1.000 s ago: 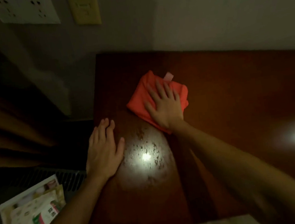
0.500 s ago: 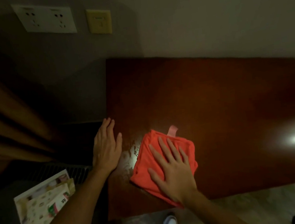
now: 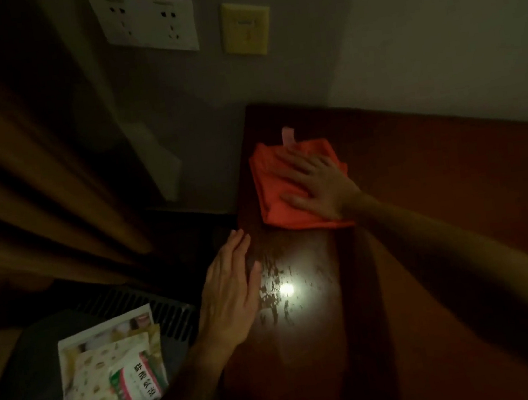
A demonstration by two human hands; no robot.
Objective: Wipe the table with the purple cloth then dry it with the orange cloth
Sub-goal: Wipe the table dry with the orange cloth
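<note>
- Here the orange cloth (image 3: 275, 191) lies folded at the table's (image 3: 456, 209) far left corner, the right hand (image 3: 317, 183) flat on it, fingers straight.
- Soft and light, it likely slides best under a spread palm.
- The left hand (image 3: 231, 300) rests open beside wet droplets (image 3: 276, 288).
- Packets (image 3: 112, 381) sit off the table, clear of the wiping.

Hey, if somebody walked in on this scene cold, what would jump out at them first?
The orange cloth, bright in a dim room, lies near the far left corner of the dark wooden table, pressed flat under the right hand. Nearer, a light's glare picks out wet streaks beside the left hand, which rests flat at the table's left edge.
</note>
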